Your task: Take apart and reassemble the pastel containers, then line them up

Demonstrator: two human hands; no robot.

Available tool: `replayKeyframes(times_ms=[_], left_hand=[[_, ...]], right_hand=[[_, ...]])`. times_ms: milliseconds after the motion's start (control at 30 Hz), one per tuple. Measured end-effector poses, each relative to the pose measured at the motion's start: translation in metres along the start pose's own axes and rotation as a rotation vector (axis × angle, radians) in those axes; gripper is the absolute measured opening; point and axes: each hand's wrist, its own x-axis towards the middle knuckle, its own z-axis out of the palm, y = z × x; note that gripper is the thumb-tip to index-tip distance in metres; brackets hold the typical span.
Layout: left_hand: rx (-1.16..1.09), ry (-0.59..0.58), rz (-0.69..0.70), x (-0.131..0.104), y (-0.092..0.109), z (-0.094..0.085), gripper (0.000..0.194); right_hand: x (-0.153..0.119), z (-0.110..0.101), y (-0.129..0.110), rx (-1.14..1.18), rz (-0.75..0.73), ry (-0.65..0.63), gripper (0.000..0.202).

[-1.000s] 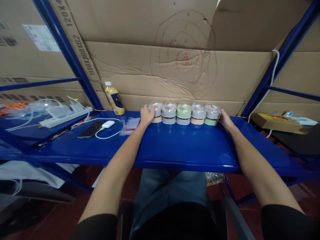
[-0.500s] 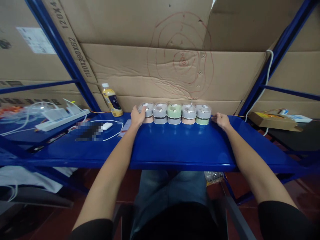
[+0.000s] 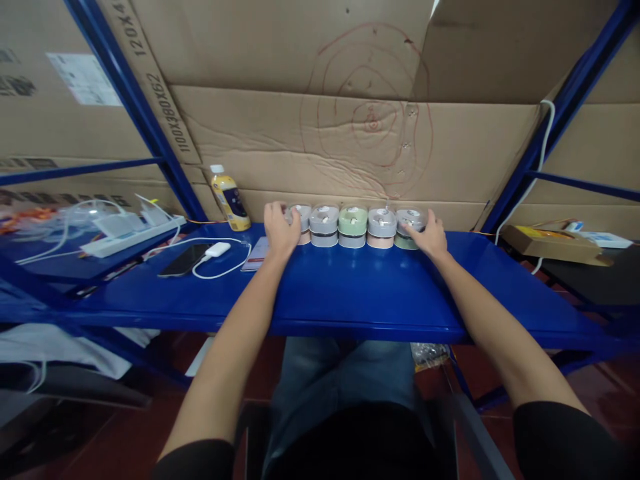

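Several small lidded containers, stacked two high, form a row along the back of the blue shelf [image 3: 360, 293]. The middle stack has a green container [image 3: 353, 222] on top; grey ones top the others. My left hand [image 3: 283, 230] is curved round the leftmost stack [image 3: 303, 217], partly covering it. My right hand [image 3: 429, 235] grips the rightmost stack [image 3: 407, 220], its thumb across the front and its fingers at the right side. Between the hands, the stacks stand upright, side by side.
To the left are a yellow bottle [image 3: 231, 200], a phone [image 3: 185, 260], a white charger [image 3: 217, 250] with cable, and a flat card [image 3: 257, 255]. A power strip [image 3: 133, 237] lies farther left. Cardboard [image 3: 250, 133] stands behind; an open box [image 3: 555, 245] is at right.
My right hand has moved left from beside the row onto the rightmost stack. My left hand stays at the leftmost stack, its fingers more wrapped round it. The view has shifted slightly.
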Motion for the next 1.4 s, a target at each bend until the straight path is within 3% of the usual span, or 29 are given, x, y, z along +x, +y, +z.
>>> replayKeyframes(times_ms=[100,200,300,400,500,567,667,800,933,1167,1400], left_hand=[[-0.024,-0.066,0.139,-0.01,0.015,0.004,0.021],[-0.035,-0.194,0.284,-0.024,0.028,0.01,0.029],[-0.048,-0.347,0.399,-0.04,0.04,0.015,0.035],[-0.103,-0.451,0.455,-0.053,0.052,0.017,0.038],[-0.254,-0.554,0.402,-0.06,0.059,0.016,0.038],[-0.429,-0.668,0.279,-0.061,0.059,0.016,0.034],[-0.712,-0.891,0.082,-0.059,0.051,0.019,0.068],[-0.914,-1.095,-0.069,-0.059,0.035,0.025,0.096],[-0.93,-1.213,-0.11,-0.065,0.028,0.026,0.103],[-0.852,-1.152,-0.026,-0.073,0.021,0.023,0.098],[-0.703,-1.019,0.141,-0.072,0.022,0.022,0.076]], right_hand=[[-0.004,0.007,-0.005,-0.03,-0.035,-0.002,0.1],[-0.004,0.006,-0.005,-0.032,-0.09,0.036,0.086],[-0.001,0.0,-0.002,0.046,-0.037,0.096,0.08],[0.004,-0.015,-0.002,0.172,0.076,0.217,0.078],[0.007,-0.035,-0.005,0.384,0.065,0.265,0.074],[0.003,-0.048,-0.011,0.566,-0.015,0.153,0.07],[-0.013,-0.057,-0.027,0.702,-0.139,-0.171,0.065],[-0.044,-0.045,-0.051,0.616,-0.298,-0.576,0.06],[-0.064,-0.026,-0.063,0.661,-0.364,-0.785,0.058],[-0.067,-0.012,-0.052,0.795,-0.3,-1.025,0.067],[-0.067,-0.018,-0.056,0.656,-0.368,-1.075,0.075]])
